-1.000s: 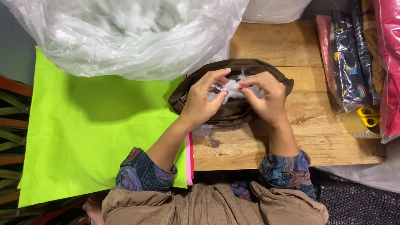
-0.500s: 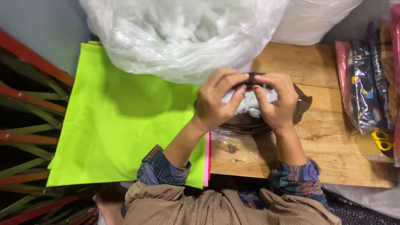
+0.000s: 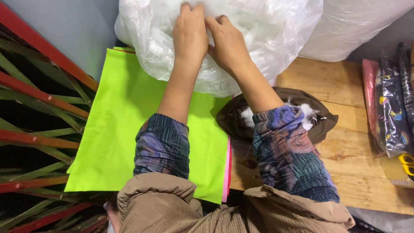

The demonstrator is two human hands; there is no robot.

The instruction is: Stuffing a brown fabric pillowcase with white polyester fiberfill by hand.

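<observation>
Both my hands reach up into a large clear plastic bag (image 3: 267,39) full of white fibre stuffing at the top of the view. My left hand (image 3: 189,32) and my right hand (image 3: 226,43) lie side by side on the stuffing, fingertips at the frame's top edge; what they grip is hidden. Below my right forearm lies a brown fabric cover (image 3: 319,123) on the wooden table (image 3: 345,159), open at the top with white stuffing (image 3: 308,113) showing inside it.
A bright green fabric sheet (image 3: 125,125) covers the table's left part, with a pink sheet edge (image 3: 226,172) under it. Patterned dark fabric in plastic (image 3: 392,112) and yellow-handled scissors (image 3: 407,163) lie at the right. Red and green slats (image 3: 39,112) stand at the left.
My hands have left the stuffing in the brown cover and moved up and left into the big plastic bag. The view has shifted, so the table appears further right.
</observation>
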